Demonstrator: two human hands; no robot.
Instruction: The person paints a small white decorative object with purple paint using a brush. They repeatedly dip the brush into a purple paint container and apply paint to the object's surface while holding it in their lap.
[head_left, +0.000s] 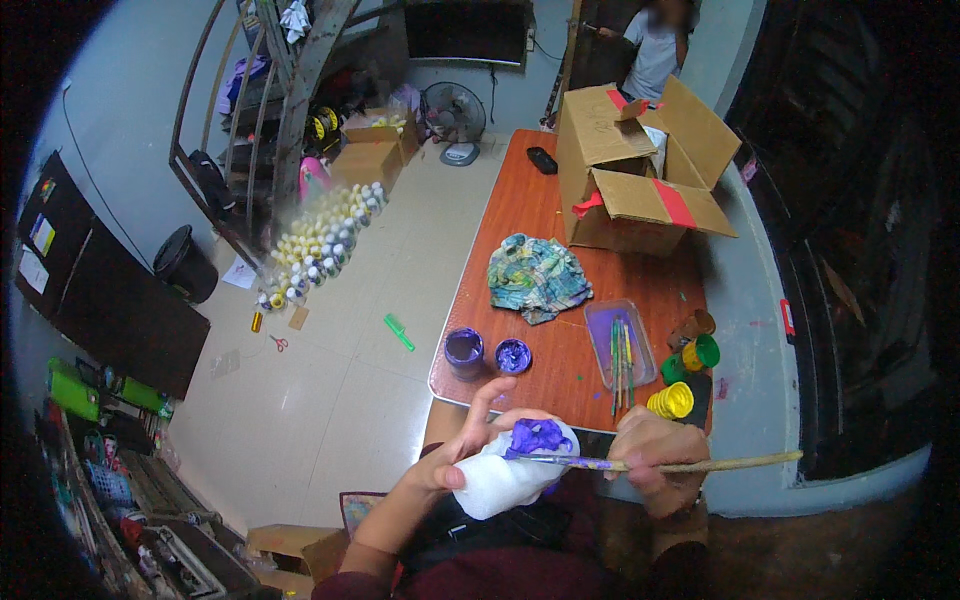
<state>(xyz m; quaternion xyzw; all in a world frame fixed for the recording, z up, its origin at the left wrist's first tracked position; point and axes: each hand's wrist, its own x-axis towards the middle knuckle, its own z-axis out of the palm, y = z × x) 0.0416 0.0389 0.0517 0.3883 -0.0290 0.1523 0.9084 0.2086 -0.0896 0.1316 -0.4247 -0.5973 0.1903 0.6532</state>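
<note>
My left hand grips a white rounded piece, its index finger raised off the surface. Wet-looking purple paint covers the piece's upper end; what it depicts I cannot make out. In my right hand is a long paintbrush, held nearly level, and its bristles touch the purple patch. Beyond my left hand, on the table, stand a jar of purple paint and a lid smeared with purple. Several more brushes lie across a clear plastic tray with purple inside.
Yellow, green and brown paint pots stand along the table's right edge. A crumpled patterned cloth, an open cardboard box and a phone lie farther back. Many white-and-yellow pieces cover the floor at left. A person stands behind the box.
</note>
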